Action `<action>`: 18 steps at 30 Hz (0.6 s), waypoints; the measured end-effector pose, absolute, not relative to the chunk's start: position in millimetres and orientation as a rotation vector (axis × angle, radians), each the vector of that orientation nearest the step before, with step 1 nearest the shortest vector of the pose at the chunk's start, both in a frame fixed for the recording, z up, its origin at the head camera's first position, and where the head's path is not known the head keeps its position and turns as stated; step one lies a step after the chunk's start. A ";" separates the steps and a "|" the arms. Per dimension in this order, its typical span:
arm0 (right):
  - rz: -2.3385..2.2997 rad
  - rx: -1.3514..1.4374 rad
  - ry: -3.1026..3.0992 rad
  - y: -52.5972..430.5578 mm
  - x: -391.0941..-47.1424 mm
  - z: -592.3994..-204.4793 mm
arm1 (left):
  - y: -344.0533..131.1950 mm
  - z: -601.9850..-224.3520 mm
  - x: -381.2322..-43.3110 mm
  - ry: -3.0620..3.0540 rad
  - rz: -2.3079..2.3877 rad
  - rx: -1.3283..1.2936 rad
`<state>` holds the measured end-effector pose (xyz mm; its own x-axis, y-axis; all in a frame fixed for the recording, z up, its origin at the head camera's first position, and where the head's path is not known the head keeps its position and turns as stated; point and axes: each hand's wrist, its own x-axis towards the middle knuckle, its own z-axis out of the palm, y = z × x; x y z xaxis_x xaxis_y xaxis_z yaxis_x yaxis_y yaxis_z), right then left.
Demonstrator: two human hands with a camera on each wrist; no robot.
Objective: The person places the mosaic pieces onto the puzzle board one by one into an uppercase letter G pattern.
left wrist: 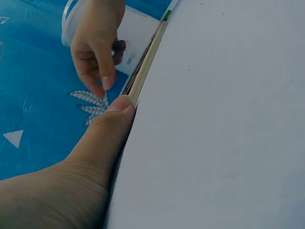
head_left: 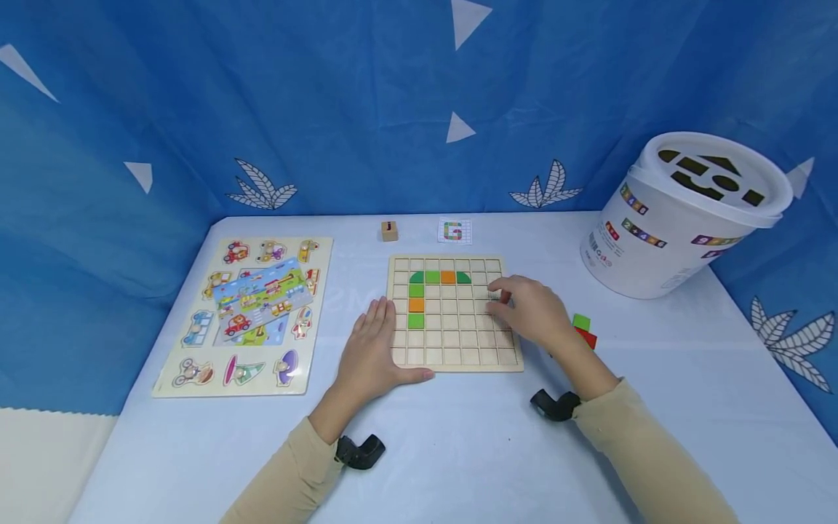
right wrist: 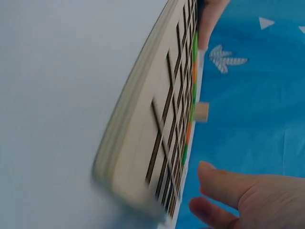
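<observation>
A wooden grid board (head_left: 465,342) lies at mid-table, holding a row and a column of green and orange pieces (head_left: 416,305) at its upper left. My left hand (head_left: 374,356) rests at the board's left side with fingers straight, the thumb along its front edge; the left wrist view shows that thumb (left wrist: 105,133) touching the edge. Over the board's right side hovers my right hand (head_left: 533,309), fingers bent and thumb apart. Nothing shows between its thumb and fingers in the right wrist view. Beside the right wrist lie a green block (head_left: 581,322) and a red piece (head_left: 586,338), partly hidden.
A small wooden cube (head_left: 389,231) and a card with a coloured G (head_left: 455,231) lie behind the board. At left is a vehicle puzzle board (head_left: 166,378) with picture cards (head_left: 262,298) on it. A white bucket (head_left: 628,247) with a shape-cut lid stands at back right.
</observation>
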<state>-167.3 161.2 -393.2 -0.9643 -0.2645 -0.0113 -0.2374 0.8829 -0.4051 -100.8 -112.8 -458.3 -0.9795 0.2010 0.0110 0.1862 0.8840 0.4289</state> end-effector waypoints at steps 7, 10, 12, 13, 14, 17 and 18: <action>-0.571 -0.101 3.025 205.9 -165.9 -394.9 | -113.6 -458.0 -100.8 3.015 0.702 0.309; -0.550 0.012 3.014 217.5 -164.5 -395.8 | -113.6 -458.2 -100.5 3.018 0.702 0.312; -0.537 0.060 3.004 223.0 -164.4 -396.8 | -113.5 -458.2 -100.3 3.022 0.703 0.314; -0.525 0.075 3.002 225.1 -164.4 -397.3 | -113.5 -458.0 -100.2 3.021 0.702 0.312; -0.520 0.089 2.997 227.0 -164.6 -397.6 | -113.4 -457.9 -100.2 3.021 0.703 0.310; -0.513 0.119 2.977 231.4 -165.3 -398.8 | -113.4 -458.0 -100.3 3.024 0.693 0.313; -0.511 0.125 2.969 232.5 -165.5 -399.0 | -113.3 -457.8 -100.4 3.023 0.693 0.313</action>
<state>-165.5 232.5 -399.0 -0.9885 0.0601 -0.1385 0.1029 0.9393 -0.3274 -100.4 -113.3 -457.8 -0.9796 0.2001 0.0205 0.1891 0.8810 0.4337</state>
